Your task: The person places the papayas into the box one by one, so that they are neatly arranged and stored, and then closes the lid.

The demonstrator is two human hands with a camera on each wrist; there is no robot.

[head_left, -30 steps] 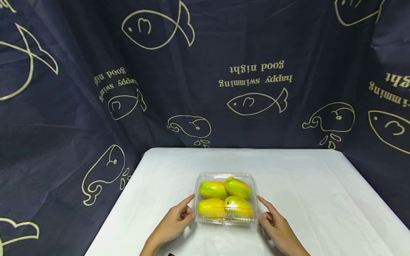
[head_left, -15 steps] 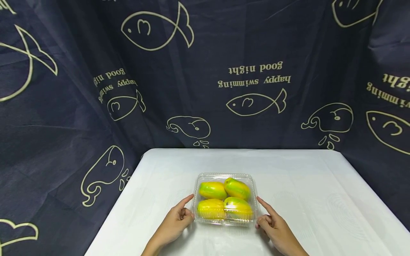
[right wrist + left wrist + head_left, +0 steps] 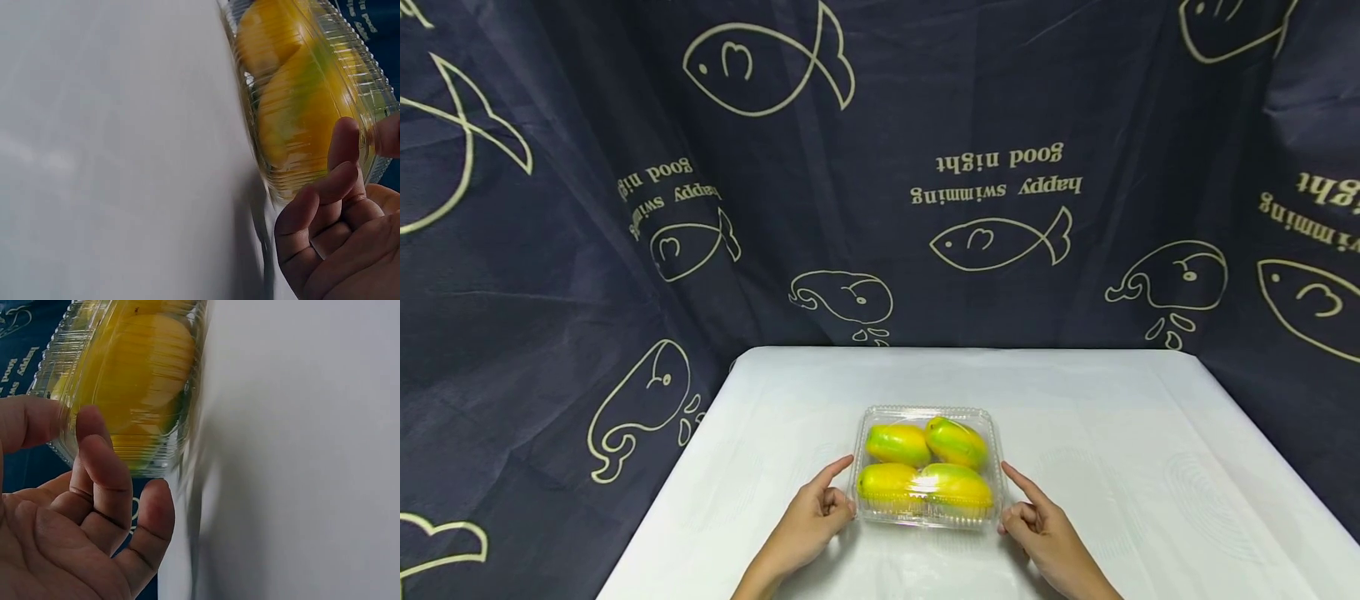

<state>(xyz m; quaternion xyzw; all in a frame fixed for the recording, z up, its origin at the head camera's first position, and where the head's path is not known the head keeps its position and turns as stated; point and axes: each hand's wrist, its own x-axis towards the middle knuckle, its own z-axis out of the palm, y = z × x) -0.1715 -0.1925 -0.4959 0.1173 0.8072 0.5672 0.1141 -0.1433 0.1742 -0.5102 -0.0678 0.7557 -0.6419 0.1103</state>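
A clear plastic clamshell box (image 3: 925, 522) with a ribbed edge is in front of me, its lid closed. Inside lie several yellow-green mangoes (image 3: 953, 487), two towards the back and two along the front. My left hand (image 3: 808, 517) holds the box's left side, index finger stretched along the edge and the other fingers bent. On the opposite side my right hand (image 3: 1047, 533) grips in mirrored fashion. Both wrist views show fingertips at the rim: the left hand (image 3: 94, 506) beside one mango (image 3: 140, 369), the right hand (image 3: 344, 219) beside another mango (image 3: 303, 112).
A white cloth covers the table (image 3: 1112, 433) around the box. Behind and to both sides hangs a dark blue curtain (image 3: 865, 192) with fish and whale drawings, close to the table's back edge.
Inside the box the two front mangoes have rolled and shifted, the left one slightly leftward. Box and hands stay almost where they were.
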